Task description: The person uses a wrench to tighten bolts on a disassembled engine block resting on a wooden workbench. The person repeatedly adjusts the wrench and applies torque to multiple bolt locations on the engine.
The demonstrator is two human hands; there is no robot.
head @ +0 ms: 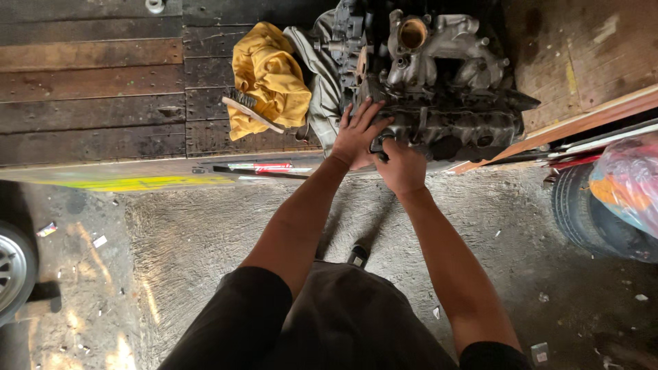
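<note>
Dark shorts fill the near edge, both bare forearms reaching forward from them to the engine, a grimy grey casting sitting on the dark plank floor at its edge. The left hand lies flat on the engine's near side, fingers spread wide, gripping nothing. The right hand is curled against the lower edge; whether it holds anything I cannot tell. A yellow rag with a brush lies just left, a tyre off right.

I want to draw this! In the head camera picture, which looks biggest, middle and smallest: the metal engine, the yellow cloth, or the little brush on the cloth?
1. Metal engine, biggest.
2. Yellow cloth.
3. Brush, smallest.
All sit about equally far, so the order seems safe.
</note>
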